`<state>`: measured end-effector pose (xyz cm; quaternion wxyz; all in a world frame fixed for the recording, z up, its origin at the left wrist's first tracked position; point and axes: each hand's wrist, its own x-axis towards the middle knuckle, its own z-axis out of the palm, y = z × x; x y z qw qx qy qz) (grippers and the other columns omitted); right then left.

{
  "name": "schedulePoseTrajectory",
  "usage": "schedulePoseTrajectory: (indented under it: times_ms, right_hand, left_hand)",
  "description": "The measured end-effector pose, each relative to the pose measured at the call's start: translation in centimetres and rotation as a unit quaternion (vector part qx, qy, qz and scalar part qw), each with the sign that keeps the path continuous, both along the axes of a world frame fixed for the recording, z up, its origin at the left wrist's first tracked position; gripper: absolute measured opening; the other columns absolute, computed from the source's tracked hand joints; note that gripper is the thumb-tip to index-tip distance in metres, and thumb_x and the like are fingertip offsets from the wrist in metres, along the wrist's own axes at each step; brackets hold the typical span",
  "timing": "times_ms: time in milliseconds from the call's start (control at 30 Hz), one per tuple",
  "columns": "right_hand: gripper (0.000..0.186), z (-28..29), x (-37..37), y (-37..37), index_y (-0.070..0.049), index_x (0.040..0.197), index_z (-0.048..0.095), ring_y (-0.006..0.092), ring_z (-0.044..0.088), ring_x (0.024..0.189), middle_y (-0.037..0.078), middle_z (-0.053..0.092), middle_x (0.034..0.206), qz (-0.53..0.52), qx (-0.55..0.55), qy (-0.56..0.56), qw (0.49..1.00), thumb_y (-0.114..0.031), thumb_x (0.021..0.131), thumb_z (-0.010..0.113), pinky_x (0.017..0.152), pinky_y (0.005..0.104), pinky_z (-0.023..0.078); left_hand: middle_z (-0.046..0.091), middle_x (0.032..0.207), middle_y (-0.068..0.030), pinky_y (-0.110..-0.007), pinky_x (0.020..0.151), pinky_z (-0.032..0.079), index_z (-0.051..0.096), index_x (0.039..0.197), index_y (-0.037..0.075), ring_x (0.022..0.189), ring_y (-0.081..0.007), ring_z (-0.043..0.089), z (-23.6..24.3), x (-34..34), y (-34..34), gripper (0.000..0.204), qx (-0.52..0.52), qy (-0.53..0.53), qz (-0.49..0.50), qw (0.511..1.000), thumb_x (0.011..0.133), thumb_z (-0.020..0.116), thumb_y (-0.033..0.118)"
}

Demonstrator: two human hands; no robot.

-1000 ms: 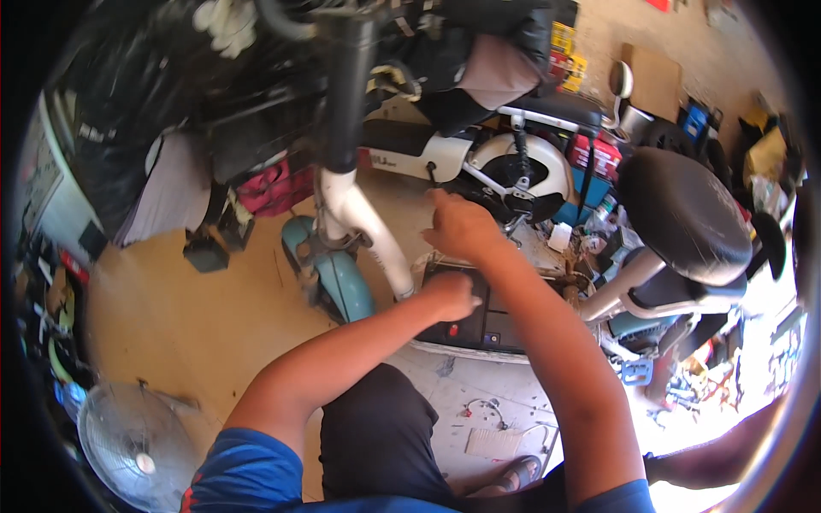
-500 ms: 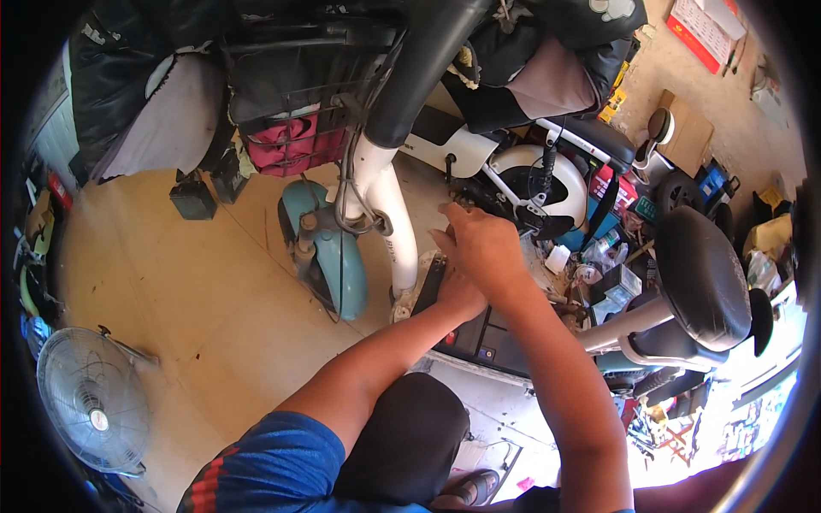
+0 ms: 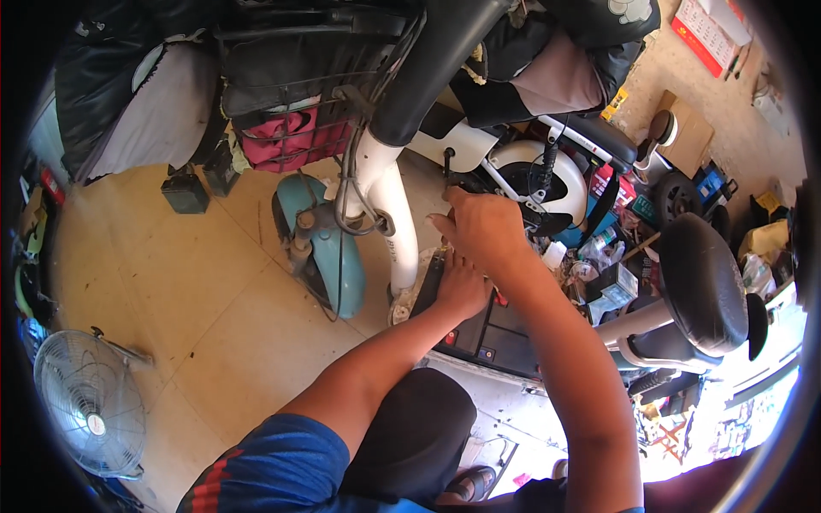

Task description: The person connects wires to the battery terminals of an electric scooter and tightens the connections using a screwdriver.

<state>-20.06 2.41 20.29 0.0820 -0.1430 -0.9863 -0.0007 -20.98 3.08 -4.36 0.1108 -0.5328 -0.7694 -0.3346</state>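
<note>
My left hand (image 3: 464, 289) rests palm down on the black floorboard area (image 3: 489, 335) of a scooter, fingers stretched forward and slightly apart. Just above and beyond it, my right hand (image 3: 489, 229) is raised with its fingers curled and the thumb standing out; anything in its grip is hidden. A small red piece (image 3: 500, 299) shows beside the left hand. The scooter has a white front tube (image 3: 395, 227) with a black upper column, a teal front fender (image 3: 337, 272) and a black saddle (image 3: 703, 282).
A wire basket (image 3: 295, 141) with pink cloth hangs at the front. A standing fan (image 3: 92, 419) is at left. Behind my hands stands a white electric bike (image 3: 547, 184). Boxes and parts, among them a small black wheel (image 3: 677, 198), clutter the right side. Two black battery blocks (image 3: 186, 193) lie on the floor.
My right hand has risen slightly, its fingers curling more, so more of the left hand's fingers show. The left hand stays on the floorboard area. The view has shifted a little.
</note>
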Motion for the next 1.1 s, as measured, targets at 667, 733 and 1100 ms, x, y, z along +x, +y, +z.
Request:
schedulePoseTrajectory:
  times_ms: [667,733,1100]
  right_hand:
    - [0.046,-2.4,0.5,0.0,-0.006,0.125,0.068,0.0333,0.076,0.088,0.018,0.076,0.088,0.027,0.023,0.11,0.993,-0.033,0.09,0.08,0.077,0.0455,0.06]
    - [0.047,-0.6,0.2,-1.4,-0.006,0.127,0.066,0.0359,0.076,0.089,0.019,0.076,0.088,-0.06,0.027,0.026,0.997,-0.031,0.09,0.08,0.078,0.0474,0.06]
    - [0.041,-2.0,0.7,0.1,-0.008,0.115,0.068,0.0334,0.076,0.09,0.015,0.075,0.088,-0.005,0.048,0.114,0.992,-0.037,0.089,0.082,0.075,0.0451,0.059]
  left_hand:
    - [0.056,0.154,-0.0245,-0.062,0.123,0.027,0.052,0.154,0.005,0.149,-0.0424,0.044,4.1,0.5,-2.4,0.059,0.082,-0.165,-0.097,0.978,0.103,0.057,0.034]
    - [0.056,0.154,-0.0252,-0.061,0.121,0.031,0.052,0.154,0.003,0.15,-0.0425,0.043,4.2,0.4,-2.6,0.061,0.104,-0.197,-0.093,0.97,0.102,0.059,0.034]
    - [0.058,0.15,-0.025,-0.062,0.119,0.034,0.058,0.149,0.006,0.143,-0.0441,0.05,1.5,-0.1,-0.9,0.06,0.063,-0.117,-0.054,0.99,0.098,0.064,0.036]
